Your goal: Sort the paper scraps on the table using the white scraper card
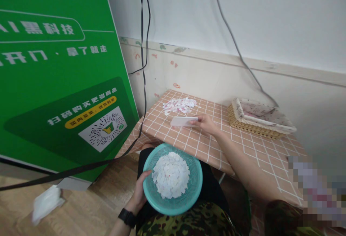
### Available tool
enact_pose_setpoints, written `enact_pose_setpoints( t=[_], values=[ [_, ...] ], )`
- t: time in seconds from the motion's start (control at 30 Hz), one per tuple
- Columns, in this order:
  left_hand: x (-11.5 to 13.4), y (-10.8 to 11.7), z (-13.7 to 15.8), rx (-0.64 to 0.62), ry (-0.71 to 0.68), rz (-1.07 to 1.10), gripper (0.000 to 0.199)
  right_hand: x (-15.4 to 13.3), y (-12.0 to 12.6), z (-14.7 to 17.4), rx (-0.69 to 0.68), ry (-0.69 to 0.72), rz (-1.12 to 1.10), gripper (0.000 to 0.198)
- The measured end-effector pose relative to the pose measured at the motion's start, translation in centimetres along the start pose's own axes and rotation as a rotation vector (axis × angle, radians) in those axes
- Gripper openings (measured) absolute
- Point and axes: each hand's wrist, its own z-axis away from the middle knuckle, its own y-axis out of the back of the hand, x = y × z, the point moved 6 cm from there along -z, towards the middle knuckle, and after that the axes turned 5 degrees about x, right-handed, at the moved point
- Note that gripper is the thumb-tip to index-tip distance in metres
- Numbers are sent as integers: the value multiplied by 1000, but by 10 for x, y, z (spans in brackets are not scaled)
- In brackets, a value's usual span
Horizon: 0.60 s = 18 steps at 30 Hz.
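My left hand grips the left rim of a teal plastic strainer basket, which rests on my lap just below the table's front edge. A heap of small white paper scraps fills its middle. Over the table, my right hand is closed on the right end of a flat white rectangular piece; its exact kind is unclear. Just behind that piece lies a loose pile of white and pinkish paper scraps on the checked tablecloth.
The table has a brown cloth with white grid lines. A lined wicker basket stands at its back right. To the left rises a green cabinet with white lettering. A black strap hangs across it. White plastic lies on the floor.
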Motion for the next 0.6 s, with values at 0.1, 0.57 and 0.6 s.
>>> enact_pose_setpoints(
  t=[0.1,0.57,0.6],
  values=[
    [1,1,0,50,-2,6,8,-1,7,13,-14,5,-21,38],
    [0,3,-2,31,-44,4,11,-23,18,85,379,100,302,28],
    [0,2,-1,27,-38,0,11,-31,11,90,376,159,320,28]
  ],
)
